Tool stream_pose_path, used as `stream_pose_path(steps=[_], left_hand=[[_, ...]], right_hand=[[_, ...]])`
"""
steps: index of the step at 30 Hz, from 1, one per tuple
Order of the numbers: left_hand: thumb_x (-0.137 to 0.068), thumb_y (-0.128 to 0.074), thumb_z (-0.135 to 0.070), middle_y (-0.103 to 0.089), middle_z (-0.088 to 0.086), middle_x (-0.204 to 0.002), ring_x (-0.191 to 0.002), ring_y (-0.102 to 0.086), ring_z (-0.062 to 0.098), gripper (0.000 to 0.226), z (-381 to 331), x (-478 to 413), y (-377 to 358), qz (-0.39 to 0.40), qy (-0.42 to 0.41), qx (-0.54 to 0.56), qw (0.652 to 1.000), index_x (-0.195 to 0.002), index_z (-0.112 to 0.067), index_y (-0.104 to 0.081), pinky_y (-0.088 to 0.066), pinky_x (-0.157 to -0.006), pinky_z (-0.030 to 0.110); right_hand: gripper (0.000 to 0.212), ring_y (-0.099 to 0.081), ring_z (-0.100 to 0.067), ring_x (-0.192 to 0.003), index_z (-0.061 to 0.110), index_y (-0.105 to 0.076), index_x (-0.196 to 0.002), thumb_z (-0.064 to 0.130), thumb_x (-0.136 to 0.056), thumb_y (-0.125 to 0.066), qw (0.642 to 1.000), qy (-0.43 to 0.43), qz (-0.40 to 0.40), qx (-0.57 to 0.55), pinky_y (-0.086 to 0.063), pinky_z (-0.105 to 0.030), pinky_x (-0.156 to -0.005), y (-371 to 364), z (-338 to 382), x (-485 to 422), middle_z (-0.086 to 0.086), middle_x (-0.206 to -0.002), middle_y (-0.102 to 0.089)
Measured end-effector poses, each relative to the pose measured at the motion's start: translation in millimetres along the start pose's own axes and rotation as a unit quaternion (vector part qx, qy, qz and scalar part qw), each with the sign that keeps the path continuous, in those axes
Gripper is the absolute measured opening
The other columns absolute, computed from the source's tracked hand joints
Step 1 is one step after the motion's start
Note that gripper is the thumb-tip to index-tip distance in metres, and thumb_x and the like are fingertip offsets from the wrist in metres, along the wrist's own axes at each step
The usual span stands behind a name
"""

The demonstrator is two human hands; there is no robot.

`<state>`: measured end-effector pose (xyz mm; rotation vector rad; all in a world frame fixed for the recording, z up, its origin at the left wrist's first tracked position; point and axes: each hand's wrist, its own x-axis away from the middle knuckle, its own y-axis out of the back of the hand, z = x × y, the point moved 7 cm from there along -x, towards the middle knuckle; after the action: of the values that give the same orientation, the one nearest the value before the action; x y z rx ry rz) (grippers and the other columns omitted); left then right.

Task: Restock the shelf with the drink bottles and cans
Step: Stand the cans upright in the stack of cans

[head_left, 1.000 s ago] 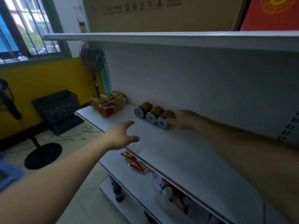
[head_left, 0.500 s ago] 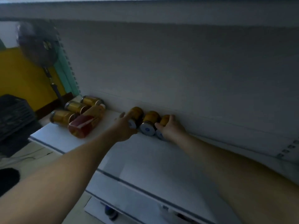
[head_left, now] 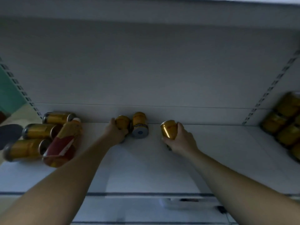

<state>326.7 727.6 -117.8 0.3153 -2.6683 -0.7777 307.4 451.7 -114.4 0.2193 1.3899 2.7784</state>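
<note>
Right hand (head_left: 181, 140): fingers and thumb curled round a gold can (head_left: 168, 129), held tilted with its top toward 11 o'clock. Whether its base is clear of the shelf cannot be told. Left hand (head_left: 116, 133): fingers wrapped over a second can (head_left: 122, 123), which lies on its side near the back panel.

Stock, by size. A blurred stack of cans (head_left: 285, 122) sits at 3 o'clock, at the frame edge. A red-and-gold bottle (head_left: 63, 143) lies on its side at 9 o'clock of the left hand, against the ends of three cans (head_left: 39, 131) that are also lying down. One loose can (head_left: 140, 125) lies end-on, touching the second can on its 3 o'clock side and apart from the gold can.

Risk, as judged: little of this stock stands upright. Lifting the second can takes away the loose can's only neighbour, and a round can on its side may roll toward 6 o'clock and off the front. A brush from the left forearm could set the bottle rolling likewise.

Surface and room: the shelf (head_left: 211, 159) is white, flat and smooth; whether its front edge has a lip cannot be told. The back panel (head_left: 146, 70) is plain. An upper shelf (head_left: 146, 7) runs overhead at 12 o'clock, and a slotted upright (head_left: 272, 85) stands at 2 o'clock. Light is dim.
</note>
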Motion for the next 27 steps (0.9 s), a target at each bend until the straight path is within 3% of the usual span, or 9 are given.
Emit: stream_pose_path(steps=[2,3,5,8,10,12,15,19,27], left_hand=[[-0.087,-0.06,-0.012,-0.048,0.02,-0.104,-0.093,-0.047,0.027,0.027,5.8,13.5,5.8,-0.02,-0.021,-0.008,1.0,-0.108,-0.004,-0.046,-0.033,-0.072,0.028],[-0.088,-0.058,-0.012,-0.046,0.016,-0.097,-0.089,-0.043,0.023,0.015,7.9,25.5,8.0,-0.027,-0.028,0.005,0.999,-0.093,-0.01,-0.045,-0.03,-0.07,0.027],[-0.09,-0.057,-0.013,-0.044,0.011,-0.091,-0.088,-0.043,0.024,0.016,13.6,47.3,11.7,-0.043,-0.032,0.056,0.997,-0.093,-0.017,-0.042,-0.034,-0.071,0.031],[-0.09,-0.057,-0.015,-0.045,0.016,-0.115,-0.1,-0.051,0.035,0.061,6.2,89.9,7.9,-0.061,-0.036,0.13,0.989,-0.141,-0.008,-0.025,-0.04,-0.074,0.037],[-0.08,-0.07,-0.009,-0.049,0.017,-0.119,-0.101,-0.055,0.037,0.082,-14.2,119.1,-5.7,-0.05,-0.053,0.193,0.978,-0.145,-0.008,-0.02,-0.044,-0.078,0.04],[-0.057,-0.078,-0.009,-0.058,0.022,-0.111,-0.095,-0.059,0.041,0.082,-42.7,147.6,-33.2,-0.006,-0.089,0.223,0.971,-0.13,-0.003,-0.04,-0.05,-0.077,0.046],[-0.043,-0.073,-0.016,-0.061,0.01,-0.101,-0.092,-0.062,0.027,0.072,-89.8,188.5,-84.9,0.038,-0.135,0.227,0.964,-0.111,-0.018,-0.047,-0.052,-0.074,0.037],[-0.046,-0.079,-0.015,-0.062,0.003,-0.102,-0.089,-0.064,0.015,0.083,-164.3,244.1,-169.6,0.134,-0.227,0.219,0.939,-0.118,-0.025,-0.04,-0.05,-0.069,0.03],[-0.06,-0.083,-0.009,-0.058,-0.01,-0.109,-0.093,-0.061,0.003,0.077,-264.2,343.4,-317.5,0.289,-0.32,0.215,0.876,-0.117,-0.037,-0.04,-0.048,-0.076,0.025]], right_hand=[[0.098,-0.049,-0.034,-0.117,0.024,-0.017,-0.15,0.055,-0.074,-0.071,0.999,0.007,-0.003,-0.051,-0.044,-0.039,-0.092,3.0,-9.9,11.8,-0.009,-0.135,-0.05],[0.099,-0.051,-0.033,-0.115,0.025,-0.018,-0.15,0.05,-0.072,-0.074,0.995,0.003,0.003,-0.097,-0.045,-0.04,-0.091,5.2,-14.9,17.3,-0.007,-0.133,-0.051],[0.098,-0.059,-0.026,-0.105,0.027,-0.029,-0.145,0.04,-0.062,-0.08,0.983,0.001,-0.001,-0.185,-0.051,-0.042,-0.086,15.0,-21.7,27.4,0.0,-0.122,-0.057],[0.074,-0.064,-0.005,-0.075,0.029,-0.05,-0.121,0.024,-0.054,-0.081,0.958,0.022,-0.037,-0.284,-0.054,-0.024,-0.057,44.1,-30.2,42.8,0.005,-0.094,-0.065],[0.063,-0.062,0.002,-0.063,0.029,-0.052,-0.113,0.006,-0.062,-0.081,0.936,0.033,-0.053,-0.347,-0.046,-0.017,-0.044,65.8,-39.2,54.7,0.005,-0.089,-0.064],[0.06,-0.062,-0.002,-0.068,0.031,-0.05,-0.108,-0.001,-0.065,-0.078,0.924,0.043,-0.071,-0.374,-0.045,-0.015,-0.044,91.2,-54.8,71.0,0.004,-0.091,-0.063],[0.062,-0.061,0.0,-0.068,0.034,-0.046,-0.107,-0.001,-0.066,-0.076,0.916,0.055,-0.099,-0.385,-0.043,-0.012,-0.044,137.2,-86.5,100.4,0.005,-0.092,-0.061],[0.07,-0.061,0.003,-0.07,0.035,-0.04,-0.115,0.004,-0.065,-0.079,0.91,0.047,-0.163,-0.377,-0.043,-0.01,-0.048,206.8,-147.2,146.7,0.008,-0.095,-0.059],[0.094,-0.061,-0.013,-0.095,0.033,-0.036,-0.131,0.041,-0.046,-0.076,0.886,-0.01,-0.281,-0.37,-0.053,-0.03,-0.072,315.1,-276.2,230.0,0.006,-0.111,-0.058]])
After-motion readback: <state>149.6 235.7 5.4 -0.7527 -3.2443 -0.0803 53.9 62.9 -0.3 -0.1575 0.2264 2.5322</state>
